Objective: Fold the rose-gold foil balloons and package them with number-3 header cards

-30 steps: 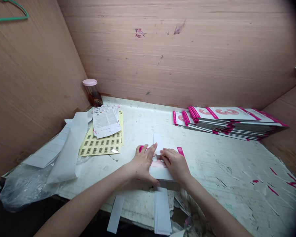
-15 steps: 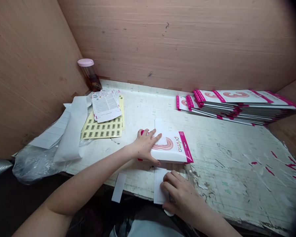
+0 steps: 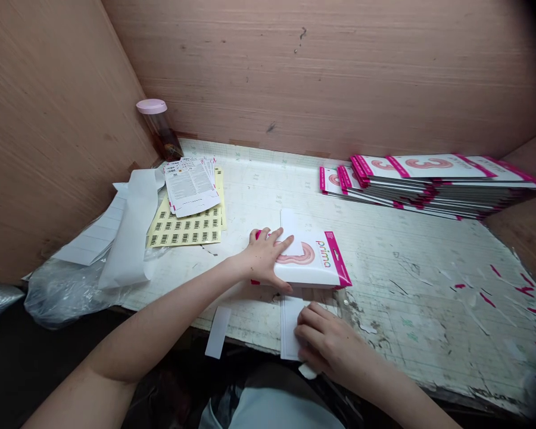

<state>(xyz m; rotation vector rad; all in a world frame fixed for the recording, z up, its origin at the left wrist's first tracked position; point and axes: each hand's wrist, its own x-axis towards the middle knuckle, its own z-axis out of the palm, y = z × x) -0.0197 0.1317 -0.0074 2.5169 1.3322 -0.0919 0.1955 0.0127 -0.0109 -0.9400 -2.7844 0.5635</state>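
My left hand [image 3: 265, 256] lies with spread fingers on a white and magenta package [image 3: 335, 274] marked "prima" with a pink curved picture. Its fingers press near a white strip [image 3: 289, 223] that lies across the package and sticks out beyond the far side. In front of the package, by the table's near edge, is a thin stack of white paper strips [image 3: 289, 336]. My right hand [image 3: 324, 339] has its fingers curled against the right side of these strips; the fingertips are partly hidden. A small white piece [image 3: 308, 372] shows under that hand.
A single white strip [image 3: 218, 332] overhangs the near edge. Barcode label sheets [image 3: 185, 237] and printed cards [image 3: 192, 190] lie left, beside white paper [image 3: 131, 232] and clear plastic [image 3: 58, 298]. A lidded bottle [image 3: 161, 131] stands behind. Stacked packages [image 3: 429, 179] and scraps [image 3: 486, 300] are right.
The view has shifted slightly, so most things sit a little higher. Both hands keep nearly the same places, the left on the package and the right at the strips.
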